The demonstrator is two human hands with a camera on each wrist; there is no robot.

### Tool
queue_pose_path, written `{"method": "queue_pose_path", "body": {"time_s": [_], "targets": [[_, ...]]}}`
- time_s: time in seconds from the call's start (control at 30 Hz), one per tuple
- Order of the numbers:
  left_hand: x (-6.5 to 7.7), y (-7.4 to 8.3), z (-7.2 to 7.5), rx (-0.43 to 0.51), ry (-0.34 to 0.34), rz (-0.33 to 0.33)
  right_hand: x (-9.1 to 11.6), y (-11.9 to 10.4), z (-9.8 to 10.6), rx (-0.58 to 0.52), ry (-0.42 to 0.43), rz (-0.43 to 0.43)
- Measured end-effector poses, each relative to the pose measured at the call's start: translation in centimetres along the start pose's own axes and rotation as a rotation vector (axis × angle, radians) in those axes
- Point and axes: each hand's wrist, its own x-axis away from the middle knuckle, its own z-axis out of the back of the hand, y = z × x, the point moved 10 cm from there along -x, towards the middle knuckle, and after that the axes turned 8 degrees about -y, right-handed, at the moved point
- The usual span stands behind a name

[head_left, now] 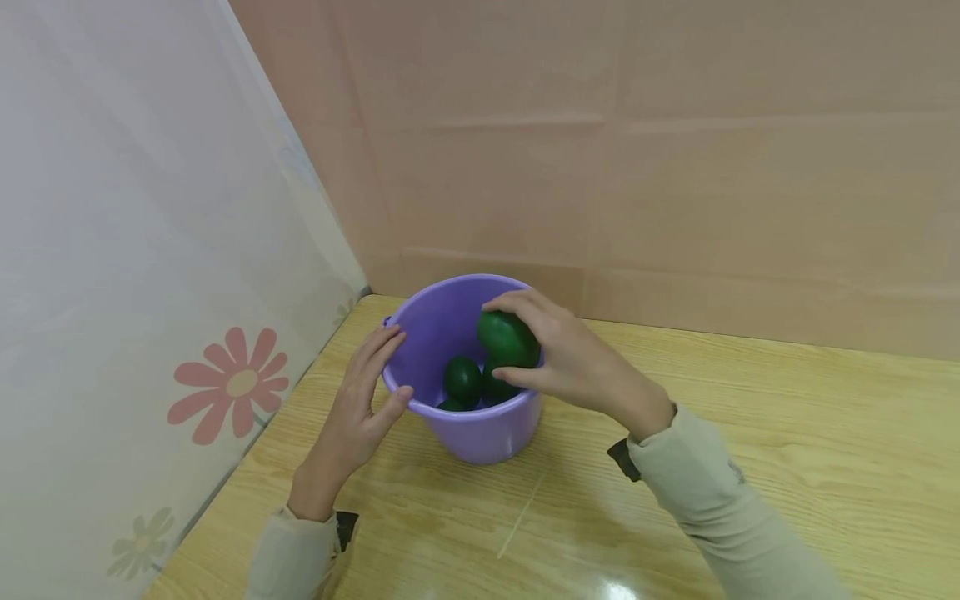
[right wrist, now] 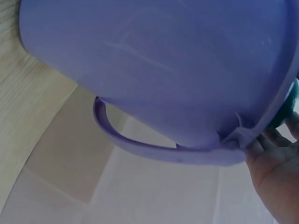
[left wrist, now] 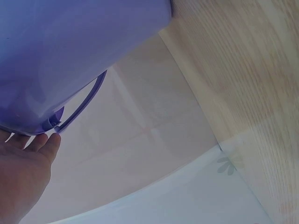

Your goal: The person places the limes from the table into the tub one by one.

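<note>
A purple bucket (head_left: 480,433) stands upright on the table with several smooth dark green fruits inside. My right hand (head_left: 570,354) holds a large, oval green fruit (head_left: 506,335) at the right side of the bucket's mouth, fingers over its top and thumb below. Lower in the bucket lies another green fruit (head_left: 462,379), with others partly hidden beside it. My left hand (head_left: 360,400) rests against the rim on the left, fingers and thumb fairly straight. The left wrist view shows the left fingertips (left wrist: 55,140) at the rim, near the handle joint.
The bucket's purple handle (right wrist: 163,154) hangs down on its far side. Under the bucket is a wood-grain table (head_left: 750,400). A white sheet with printed flowers (head_left: 135,250) borders the table on the left, and a pinkish-tan covering (head_left: 675,167) rises behind it.
</note>
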Motion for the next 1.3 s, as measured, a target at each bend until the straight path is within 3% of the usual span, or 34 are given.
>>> {"method": "queue_pose_path", "body": {"time_s": [0.3,0.6,0.93,1.3], "targets": [[0.0,0.0,-0.1,0.006,-0.008,-0.001,-0.6,0.6,-1.3,-0.017,-0.026,-0.041],[0.1,0.1,-0.1,-0.001,-0.004,-0.006,-1.3,0.8,-1.4,-0.009,0.0,-0.089],[0.1,0.1,-0.2,-0.007,-0.001,-0.004,-1.6,1.4,-2.5,-0.025,-0.077,-0.163],[0.0,0.1,-0.2,0.0,-0.005,0.0,-1.5,1.8,-3.1,0.048,-0.133,-0.248]]}}
